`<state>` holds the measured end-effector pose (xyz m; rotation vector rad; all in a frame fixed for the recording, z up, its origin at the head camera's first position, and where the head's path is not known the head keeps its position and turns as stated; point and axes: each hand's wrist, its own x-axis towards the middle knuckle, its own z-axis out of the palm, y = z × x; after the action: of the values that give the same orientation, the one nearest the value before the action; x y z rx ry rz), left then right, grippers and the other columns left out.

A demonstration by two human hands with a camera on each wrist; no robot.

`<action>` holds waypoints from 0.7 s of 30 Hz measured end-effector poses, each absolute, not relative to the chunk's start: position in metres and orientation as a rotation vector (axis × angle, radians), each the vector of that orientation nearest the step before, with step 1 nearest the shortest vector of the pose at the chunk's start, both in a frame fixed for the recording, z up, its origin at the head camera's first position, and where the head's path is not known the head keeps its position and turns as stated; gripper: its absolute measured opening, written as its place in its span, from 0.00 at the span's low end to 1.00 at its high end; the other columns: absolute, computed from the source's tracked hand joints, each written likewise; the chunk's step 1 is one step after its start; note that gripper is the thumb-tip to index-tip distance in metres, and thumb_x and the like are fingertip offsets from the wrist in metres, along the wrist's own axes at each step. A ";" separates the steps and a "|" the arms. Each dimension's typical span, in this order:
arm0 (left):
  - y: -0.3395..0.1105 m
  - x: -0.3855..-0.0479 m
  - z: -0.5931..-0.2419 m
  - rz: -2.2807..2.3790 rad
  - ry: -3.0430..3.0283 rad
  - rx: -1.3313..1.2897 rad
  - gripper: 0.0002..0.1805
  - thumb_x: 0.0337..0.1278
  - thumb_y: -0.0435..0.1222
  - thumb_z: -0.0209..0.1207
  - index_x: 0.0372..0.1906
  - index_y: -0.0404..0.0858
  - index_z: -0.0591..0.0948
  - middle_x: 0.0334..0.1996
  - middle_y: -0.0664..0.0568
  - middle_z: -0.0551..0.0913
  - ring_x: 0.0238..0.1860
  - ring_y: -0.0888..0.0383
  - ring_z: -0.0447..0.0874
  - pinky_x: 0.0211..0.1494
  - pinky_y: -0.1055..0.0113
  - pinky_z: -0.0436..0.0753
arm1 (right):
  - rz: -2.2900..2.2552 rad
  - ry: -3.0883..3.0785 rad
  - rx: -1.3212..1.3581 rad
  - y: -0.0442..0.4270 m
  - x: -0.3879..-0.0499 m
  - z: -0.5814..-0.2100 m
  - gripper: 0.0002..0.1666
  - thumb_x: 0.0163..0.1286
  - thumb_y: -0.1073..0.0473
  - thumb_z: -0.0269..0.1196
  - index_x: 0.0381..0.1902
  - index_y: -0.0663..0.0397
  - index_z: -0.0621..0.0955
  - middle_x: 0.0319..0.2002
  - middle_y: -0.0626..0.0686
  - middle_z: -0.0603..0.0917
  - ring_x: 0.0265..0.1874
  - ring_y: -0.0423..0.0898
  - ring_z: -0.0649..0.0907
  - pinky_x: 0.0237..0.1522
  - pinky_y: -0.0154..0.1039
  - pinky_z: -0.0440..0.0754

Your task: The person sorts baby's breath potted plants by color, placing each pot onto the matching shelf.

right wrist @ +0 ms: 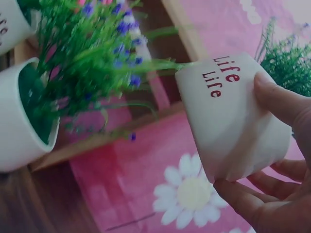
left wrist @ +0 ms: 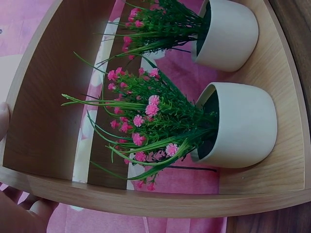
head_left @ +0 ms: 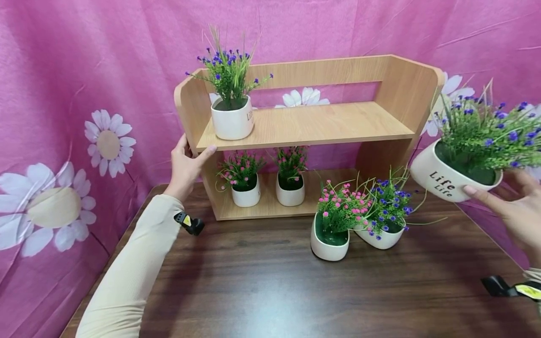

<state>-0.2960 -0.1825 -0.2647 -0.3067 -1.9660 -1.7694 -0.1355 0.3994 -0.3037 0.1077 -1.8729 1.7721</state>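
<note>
White pot (head_left: 439, 172) of purple flowers (head_left: 490, 134), tilted, held beside wooden shelf (head_left: 321, 123)

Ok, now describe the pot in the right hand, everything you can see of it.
The pot is white, smooth and rounded, perhaps ceramic or plastic, with "Life" printed twice on its side, the upper word larger. Dark green filling shows inside its rim, and a plant with green stems and small blue-purple flowers rises from it. It tilts, held above the table by the shelf's right end. The right hand grips it, thumb on the printed side.
</note>
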 end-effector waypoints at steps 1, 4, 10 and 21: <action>-0.183 -0.296 -0.265 -1.768 -1.967 -0.306 0.36 0.50 0.33 0.69 0.66 0.39 0.69 0.59 0.40 0.76 0.57 0.54 0.76 0.61 0.64 0.76 | 1.737 -1.899 0.083 0.397 -0.135 -0.300 0.33 0.59 0.79 0.61 0.58 0.45 0.74 0.47 0.38 0.78 0.41 0.25 0.80 0.38 0.15 0.76; -0.183 -0.296 -0.265 -1.773 -1.960 -0.312 0.36 0.50 0.33 0.69 0.67 0.39 0.69 0.60 0.40 0.76 0.57 0.54 0.75 0.62 0.63 0.75 | 1.628 -1.982 0.010 0.387 -0.135 -0.289 0.32 0.59 0.76 0.63 0.58 0.44 0.73 0.48 0.37 0.76 0.40 0.24 0.79 0.38 0.14 0.75; -0.183 -0.296 -0.265 -1.787 -1.949 -0.324 0.37 0.50 0.32 0.68 0.67 0.39 0.68 0.61 0.39 0.75 0.58 0.53 0.75 0.62 0.63 0.75 | 1.619 -2.052 -0.031 0.360 -0.137 -0.263 0.34 0.60 0.72 0.66 0.62 0.44 0.72 0.49 0.36 0.76 0.39 0.23 0.80 0.34 0.16 0.77; -0.183 -0.298 -0.267 -1.774 -1.963 -0.308 0.38 0.50 0.34 0.69 0.68 0.40 0.68 0.61 0.40 0.75 0.59 0.54 0.74 0.63 0.63 0.74 | 1.518 -2.208 0.034 0.312 -0.164 -0.228 0.41 0.63 0.64 0.65 0.72 0.48 0.63 0.54 0.40 0.78 0.43 0.23 0.80 0.38 0.16 0.76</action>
<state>-0.2975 -0.1827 -0.2670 -0.3085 -1.9627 -1.7737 -0.1642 0.3117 -0.2285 0.0342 -2.2079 1.5181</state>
